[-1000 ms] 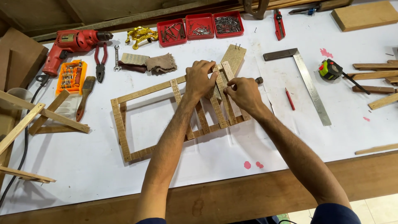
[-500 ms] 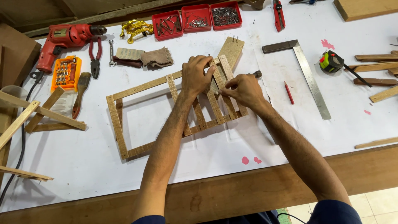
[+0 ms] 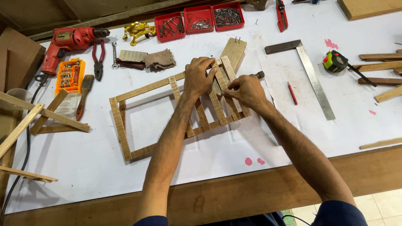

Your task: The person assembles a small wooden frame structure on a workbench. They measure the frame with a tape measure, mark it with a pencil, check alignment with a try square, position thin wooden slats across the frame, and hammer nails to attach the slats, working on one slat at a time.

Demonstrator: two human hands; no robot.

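A rectangular wooden frame with several upright slats lies flat on the white-covered workbench. My left hand presses down on the frame's top rail near its right end. My right hand pinches a slat at the frame's right side, fingers closed on it. A short loose board with nails sticking out of its top end lies just beyond the hands. A dark handle pokes out behind my right hand.
Red drill, pliers, orange bit case and brush lie at left. Red trays of nails sit at the back. A try square, red pencil, tape measure and wood strips lie right.
The view has shifted slightly, so everything sits a little lower and left. My hands stay on the frame's right end, with the right fingers moved closer to the slat.
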